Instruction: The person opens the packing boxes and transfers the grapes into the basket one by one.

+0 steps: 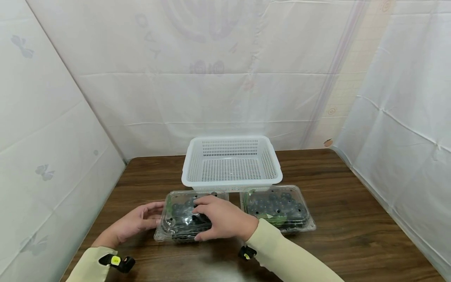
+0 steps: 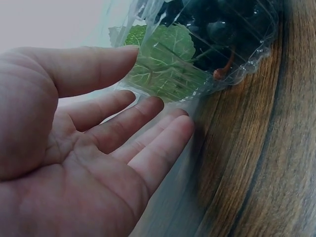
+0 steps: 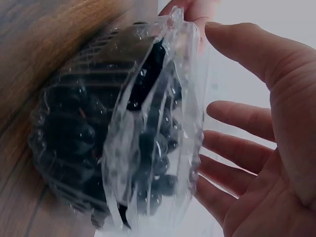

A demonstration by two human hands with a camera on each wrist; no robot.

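A clear lidded plastic box of dark round fruit lies on the table, a green leaf showing through its side. Beside its left end is my left hand, palm turned up and fingers extended, the fingertips at the box's edge. Over the lid's right part my right hand lies with spread fingers; in the right wrist view its fingertips meet or nearly meet the box. Whether they press on it I cannot tell. A second such box sits to the right, next to my right wrist.
Behind the two boxes stands a white perforated basket with nothing in it. The brown wooden table extends to the right. White patterned sheets hang at the back and on both sides.
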